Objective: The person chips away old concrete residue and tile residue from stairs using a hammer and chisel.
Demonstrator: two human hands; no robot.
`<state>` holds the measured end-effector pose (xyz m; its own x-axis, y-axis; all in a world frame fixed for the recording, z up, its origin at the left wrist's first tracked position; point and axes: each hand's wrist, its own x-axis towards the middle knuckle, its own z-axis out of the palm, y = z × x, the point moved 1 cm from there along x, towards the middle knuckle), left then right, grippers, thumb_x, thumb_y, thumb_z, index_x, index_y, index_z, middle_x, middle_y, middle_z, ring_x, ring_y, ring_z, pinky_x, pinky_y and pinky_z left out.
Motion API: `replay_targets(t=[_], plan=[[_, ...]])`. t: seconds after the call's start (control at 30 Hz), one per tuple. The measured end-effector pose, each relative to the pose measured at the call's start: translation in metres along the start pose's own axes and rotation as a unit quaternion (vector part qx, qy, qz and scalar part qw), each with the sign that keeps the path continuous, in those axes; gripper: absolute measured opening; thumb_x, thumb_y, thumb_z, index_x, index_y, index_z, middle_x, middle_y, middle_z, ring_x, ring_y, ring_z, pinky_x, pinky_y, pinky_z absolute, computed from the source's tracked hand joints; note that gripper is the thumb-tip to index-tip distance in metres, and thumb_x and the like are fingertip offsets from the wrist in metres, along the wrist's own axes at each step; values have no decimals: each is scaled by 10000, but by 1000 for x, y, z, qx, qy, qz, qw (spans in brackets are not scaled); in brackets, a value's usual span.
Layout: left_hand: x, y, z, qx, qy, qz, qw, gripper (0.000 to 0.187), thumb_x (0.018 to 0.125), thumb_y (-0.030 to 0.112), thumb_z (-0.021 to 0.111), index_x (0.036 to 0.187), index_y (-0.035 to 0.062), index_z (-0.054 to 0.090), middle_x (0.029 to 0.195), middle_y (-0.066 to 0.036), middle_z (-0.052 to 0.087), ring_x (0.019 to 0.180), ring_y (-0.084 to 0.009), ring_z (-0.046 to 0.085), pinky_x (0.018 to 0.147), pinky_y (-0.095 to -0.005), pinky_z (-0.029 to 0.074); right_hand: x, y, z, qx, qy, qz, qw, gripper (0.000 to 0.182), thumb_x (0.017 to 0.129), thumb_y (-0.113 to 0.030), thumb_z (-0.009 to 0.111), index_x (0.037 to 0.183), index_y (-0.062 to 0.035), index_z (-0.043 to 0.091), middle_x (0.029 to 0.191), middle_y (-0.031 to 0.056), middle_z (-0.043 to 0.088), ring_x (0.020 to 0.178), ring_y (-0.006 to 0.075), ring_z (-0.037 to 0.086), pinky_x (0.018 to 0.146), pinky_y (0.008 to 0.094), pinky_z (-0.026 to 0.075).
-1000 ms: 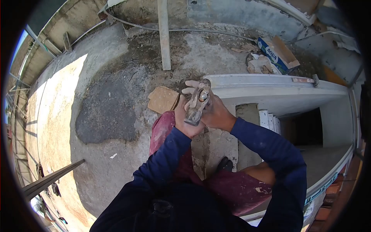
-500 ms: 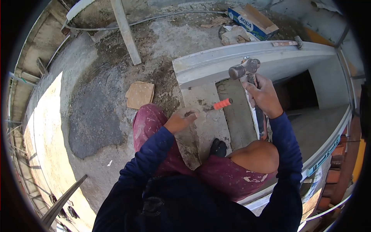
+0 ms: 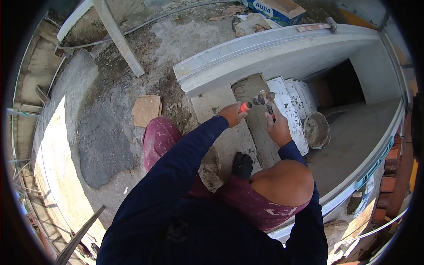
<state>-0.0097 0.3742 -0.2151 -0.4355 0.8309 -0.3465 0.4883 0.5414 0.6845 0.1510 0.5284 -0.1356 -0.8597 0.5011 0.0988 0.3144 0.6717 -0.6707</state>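
My left hand [image 3: 231, 116] is closed around the orange-red grip [image 3: 244, 107] of a chisel, whose dark butt end points right toward the hammer. The chisel's shaft and tip are hidden by the hand. In my right hand [image 3: 278, 129] is a hammer [image 3: 263, 98], gripped by its handle with the head up, a short gap from the chisel's butt. Both hands are above a narrow grey cement strip [image 3: 257, 119] at the top of a stairwell. Beside it lies a concrete slab [image 3: 223, 119].
White speckled steps [image 3: 289, 108] lead down on the right past a round bucket [image 3: 317, 130]. A second hammer [image 3: 314, 27] lies on the low wall [image 3: 221, 59]. Brown tiles [image 3: 146, 110] and a wooden post [image 3: 118, 39] are at left; a blue AQUA box [image 3: 265, 9] stands behind.
My left hand has moved up and right, from the chisel's shaft onto its grip. The hammer has come down and left toward the chisel. The view has shifted, showing the steps and bucket.
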Motion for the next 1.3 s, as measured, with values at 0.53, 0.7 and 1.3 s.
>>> replay_targets(t=[0.53, 0.7, 1.3], plan=[[29, 7, 9, 105, -118, -11, 987, 445, 915, 342, 590, 1217, 22, 525, 1119, -243, 628, 1093, -392, 590, 918, -443, 451, -23, -24, -28, 0, -70, -12, 997, 356, 935, -164, 589, 1234, 18, 524, 698, 223, 601, 634, 427, 609, 555, 481, 459], [-17, -15, -37, -48, 39, 25, 998, 390, 860, 221, 628, 1169, 18, 502, 990, -179, 620, 924, -326, 615, 838, -426, 484, -56, -20, -36, 75, 20, 54, 995, 354, 943, -185, 612, 1217, 32, 555, 655, 143, 523, 514, 248, 501, 491, 372, 406], [1, -7, -15, -202, 99, 10, 974, 287, 805, 291, 707, 915, 38, 626, 769, -53, 633, 717, -176, 585, 708, -351, 486, -4, -87, -116, 316, 30, 44, 947, 290, 986, -162, 545, 1196, 36, 515, 734, 34, 542, 535, 70, 488, 494, 198, 394]])
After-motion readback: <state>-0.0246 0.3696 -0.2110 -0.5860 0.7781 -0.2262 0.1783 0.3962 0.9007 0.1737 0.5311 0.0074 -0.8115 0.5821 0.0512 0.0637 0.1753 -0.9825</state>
